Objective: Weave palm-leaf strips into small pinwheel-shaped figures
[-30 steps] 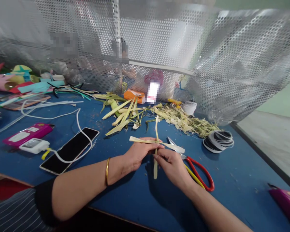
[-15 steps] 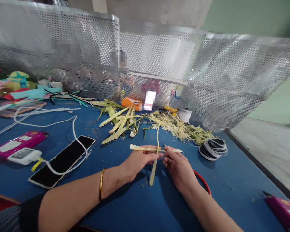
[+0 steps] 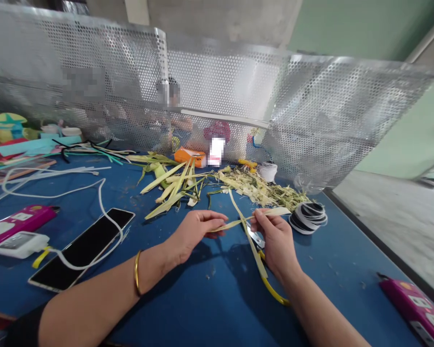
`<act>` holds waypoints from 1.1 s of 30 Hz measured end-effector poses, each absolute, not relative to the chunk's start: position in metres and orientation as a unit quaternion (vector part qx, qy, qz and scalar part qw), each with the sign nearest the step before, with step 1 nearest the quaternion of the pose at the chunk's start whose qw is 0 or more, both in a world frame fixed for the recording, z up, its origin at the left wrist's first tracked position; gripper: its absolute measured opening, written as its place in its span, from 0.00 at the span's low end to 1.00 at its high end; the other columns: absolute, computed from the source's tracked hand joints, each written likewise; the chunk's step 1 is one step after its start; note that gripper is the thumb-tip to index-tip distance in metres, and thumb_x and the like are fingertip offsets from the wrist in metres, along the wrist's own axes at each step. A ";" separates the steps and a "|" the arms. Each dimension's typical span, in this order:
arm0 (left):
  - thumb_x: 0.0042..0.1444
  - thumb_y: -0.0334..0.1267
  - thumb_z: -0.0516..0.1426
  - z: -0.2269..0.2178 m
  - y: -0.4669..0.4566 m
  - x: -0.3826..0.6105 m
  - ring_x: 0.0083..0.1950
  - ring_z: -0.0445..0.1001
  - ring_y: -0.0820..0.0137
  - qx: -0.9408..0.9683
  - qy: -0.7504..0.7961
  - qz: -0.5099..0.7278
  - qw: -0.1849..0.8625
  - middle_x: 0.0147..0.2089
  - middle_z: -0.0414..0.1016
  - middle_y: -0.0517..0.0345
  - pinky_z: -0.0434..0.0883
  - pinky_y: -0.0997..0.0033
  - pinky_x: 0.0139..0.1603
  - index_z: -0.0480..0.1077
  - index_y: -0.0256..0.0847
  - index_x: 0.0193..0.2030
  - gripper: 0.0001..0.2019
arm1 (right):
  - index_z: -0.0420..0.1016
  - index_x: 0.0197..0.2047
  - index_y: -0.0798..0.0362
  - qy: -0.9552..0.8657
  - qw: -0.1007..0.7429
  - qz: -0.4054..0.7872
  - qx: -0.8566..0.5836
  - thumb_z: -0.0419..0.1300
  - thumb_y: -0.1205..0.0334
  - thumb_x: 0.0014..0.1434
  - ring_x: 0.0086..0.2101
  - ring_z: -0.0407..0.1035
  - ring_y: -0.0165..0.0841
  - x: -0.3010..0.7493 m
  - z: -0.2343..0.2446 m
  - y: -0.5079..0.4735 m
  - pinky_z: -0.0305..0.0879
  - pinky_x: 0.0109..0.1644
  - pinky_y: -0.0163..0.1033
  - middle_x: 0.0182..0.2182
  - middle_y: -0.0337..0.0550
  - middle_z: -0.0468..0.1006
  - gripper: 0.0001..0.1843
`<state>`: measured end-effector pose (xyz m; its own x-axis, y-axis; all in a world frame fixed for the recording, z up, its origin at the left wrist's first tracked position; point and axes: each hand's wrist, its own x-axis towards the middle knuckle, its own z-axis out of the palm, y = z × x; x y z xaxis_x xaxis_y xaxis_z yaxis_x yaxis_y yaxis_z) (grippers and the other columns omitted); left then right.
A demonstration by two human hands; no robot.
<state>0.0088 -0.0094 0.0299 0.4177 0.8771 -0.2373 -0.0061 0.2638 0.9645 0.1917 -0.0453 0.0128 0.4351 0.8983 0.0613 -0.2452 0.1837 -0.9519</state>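
Observation:
Two pale green strips of corn husk cross between my hands. One husk strip (image 3: 234, 224) runs sideways, its left end pinched by my left hand (image 3: 197, 232). Near the crossing, my right hand (image 3: 275, 236) grips the same strip between thumb and fingers, and its flat end sticks out to the right. The second husk strip (image 3: 254, 248) slants from the husk pile down toward me, passing just left of my right fingers. Under my right hand lies a pair of scissors (image 3: 255, 237) with a yellow handle, partly hidden by the hand and strip.
Behind my hands lie husk leaves (image 3: 169, 185) and shredded husk (image 3: 264, 188). A black-and-white cord roll (image 3: 307, 218) stands at right. Phone (image 3: 83, 250), white cable and magenta devices (image 3: 415, 306) lie about the blue table (image 3: 210, 308). A perforated metal screen (image 3: 217, 77) closes the back; a person shows behind it.
My hands have moved apart along the sideways strip. The crossing now sits nearer my right hand, and the second strip has tilted. The scissors have come into sight; the view has shifted slightly right.

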 end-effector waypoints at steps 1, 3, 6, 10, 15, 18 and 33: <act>0.49 0.39 0.65 0.029 -0.010 0.009 0.35 0.78 0.68 0.529 0.425 0.301 0.670 0.35 0.81 0.51 0.70 0.68 0.42 0.77 0.36 0.42 0.14 | 0.77 0.27 0.56 -0.350 0.682 0.413 -0.492 0.74 0.48 0.42 0.21 0.64 0.25 0.191 0.013 -0.046 0.63 0.28 0.33 0.21 0.37 0.74 0.20; 0.47 0.36 0.66 0.028 -0.010 0.008 0.35 0.78 0.68 0.564 0.398 0.244 0.681 0.36 0.81 0.52 0.71 0.67 0.44 0.77 0.36 0.44 0.16 | 0.77 0.27 0.56 -0.372 0.665 0.420 -0.494 0.73 0.48 0.44 0.21 0.64 0.25 0.191 0.013 -0.047 0.62 0.29 0.33 0.21 0.38 0.74 0.19; 0.42 0.33 0.68 0.026 -0.010 0.006 0.38 0.77 0.70 0.609 0.349 0.201 0.683 0.38 0.82 0.54 0.70 0.69 0.46 0.78 0.37 0.43 0.17 | 0.77 0.27 0.55 -0.382 0.659 0.424 -0.490 0.72 0.48 0.45 0.21 0.64 0.25 0.191 0.012 -0.048 0.62 0.30 0.34 0.21 0.37 0.74 0.18; 0.49 0.43 0.66 0.026 -0.011 0.008 0.38 0.77 0.71 0.605 0.325 0.210 0.696 0.42 0.81 0.52 0.70 0.71 0.44 0.76 0.37 0.48 0.20 | 0.76 0.27 0.55 -0.420 0.637 0.425 -0.488 0.71 0.49 0.47 0.21 0.65 0.27 0.190 0.012 -0.049 0.62 0.30 0.35 0.20 0.37 0.74 0.17; 0.55 0.48 0.61 0.025 -0.016 0.014 0.30 0.77 0.72 0.556 0.386 0.236 0.697 0.41 0.81 0.50 0.66 0.77 0.26 0.71 0.37 0.56 0.25 | 0.76 0.27 0.54 -0.478 0.594 0.440 -0.476 0.69 0.49 0.50 0.21 0.66 0.28 0.185 0.010 -0.051 0.64 0.29 0.36 0.20 0.37 0.74 0.16; 0.55 0.45 0.61 0.021 -0.019 0.017 0.26 0.76 0.73 0.554 0.401 0.246 0.687 0.39 0.80 0.52 0.62 0.78 0.20 0.67 0.39 0.60 0.26 | 0.76 0.27 0.53 -0.488 0.587 0.445 -0.469 0.68 0.50 0.51 0.21 0.67 0.28 0.182 0.008 -0.052 0.65 0.29 0.36 0.21 0.38 0.75 0.15; 0.52 0.42 0.62 0.019 -0.020 0.018 0.22 0.71 0.76 0.536 0.423 0.254 0.685 0.33 0.81 0.48 0.59 0.77 0.19 0.78 0.34 0.34 0.11 | 0.76 0.26 0.56 -0.363 0.631 0.474 -0.495 0.73 0.50 0.40 0.19 0.62 0.25 0.193 0.011 -0.048 0.60 0.25 0.33 0.19 0.35 0.71 0.19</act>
